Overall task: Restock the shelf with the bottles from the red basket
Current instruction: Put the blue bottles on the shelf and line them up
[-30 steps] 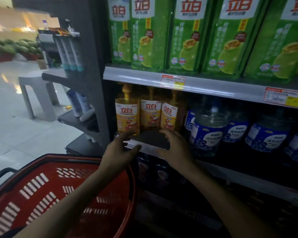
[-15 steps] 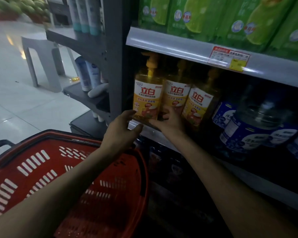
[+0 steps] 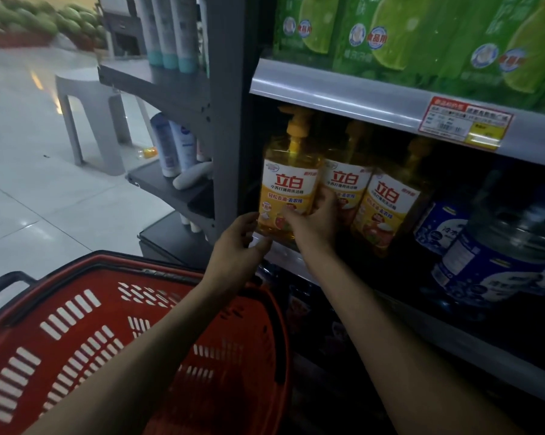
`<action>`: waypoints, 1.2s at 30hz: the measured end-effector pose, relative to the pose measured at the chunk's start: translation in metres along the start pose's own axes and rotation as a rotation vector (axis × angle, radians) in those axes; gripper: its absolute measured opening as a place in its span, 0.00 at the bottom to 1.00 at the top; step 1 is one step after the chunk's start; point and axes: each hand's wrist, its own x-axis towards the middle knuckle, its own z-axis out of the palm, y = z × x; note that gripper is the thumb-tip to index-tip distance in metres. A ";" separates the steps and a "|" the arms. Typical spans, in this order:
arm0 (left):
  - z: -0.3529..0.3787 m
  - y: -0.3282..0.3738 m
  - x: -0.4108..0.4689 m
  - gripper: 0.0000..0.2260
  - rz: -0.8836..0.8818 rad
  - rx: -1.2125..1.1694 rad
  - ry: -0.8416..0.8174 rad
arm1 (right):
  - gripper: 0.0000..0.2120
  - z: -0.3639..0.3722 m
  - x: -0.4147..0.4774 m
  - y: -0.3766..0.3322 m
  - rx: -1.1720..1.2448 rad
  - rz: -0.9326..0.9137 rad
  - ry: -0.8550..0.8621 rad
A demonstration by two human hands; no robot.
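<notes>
Standing at the left end of the middle shelf [image 3: 280, 251], the yellow pump bottle [image 3: 288, 186] is upright with its white label facing out and its base at the shelf's front edge, close to the grey upright. Both hands are on its lower part: the left hand [image 3: 236, 246] cups the bottom left corner with curled fingers, its thumb down by the shelf rail, while the right hand [image 3: 315, 224] wraps the bottom right side, its fingers curled into the gap between this bottle and the second yellow bottle [image 3: 346, 180] just beside it. A third yellow bottle [image 3: 387, 202] stands next along, leaning slightly to the right in this wide view. Further right on the same shelf sit large water jugs [image 3: 497, 265] with blue labels. Above, green refill packs [image 3: 390, 32] line the upper shelf, whose front rail carries a red and yellow price tag [image 3: 469, 124]. Below and to the left of the forearms is the red basket [image 3: 60, 324] with slotted walls and a black handle [image 3: 4, 285]. Left of the upright, a side rack holds hanging tubes [image 3: 167, 29] and white lotion bottles [image 3: 170, 146], and a grey stool [image 3: 92, 114] stands on the tiled floor beyond.
</notes>
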 end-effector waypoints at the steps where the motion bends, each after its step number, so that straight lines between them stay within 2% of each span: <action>1: 0.001 0.000 0.001 0.21 0.006 -0.005 0.012 | 0.37 0.000 0.001 0.000 0.008 0.007 0.008; 11: 0.007 0.009 -0.006 0.23 0.007 0.031 0.024 | 0.40 0.000 0.000 0.003 -0.153 -0.069 0.009; 17: 0.004 0.018 -0.011 0.23 0.011 0.037 0.025 | 0.42 -0.003 0.001 -0.008 0.016 0.038 -0.058; 20: 0.001 0.018 -0.015 0.23 0.022 0.059 0.014 | 0.44 -0.008 0.001 -0.014 -0.014 0.040 -0.085; 25: -0.008 0.015 -0.017 0.20 0.019 0.068 0.024 | 0.40 -0.020 -0.005 -0.021 -0.035 0.016 -0.105; 32: -0.013 0.019 -0.019 0.23 -0.001 0.018 0.017 | 0.31 -0.040 -0.032 -0.018 -0.072 -0.240 -0.129; 36: -0.013 0.039 -0.024 0.15 0.005 -0.146 -0.003 | 0.33 -0.053 -0.045 -0.024 -0.100 -0.368 -0.179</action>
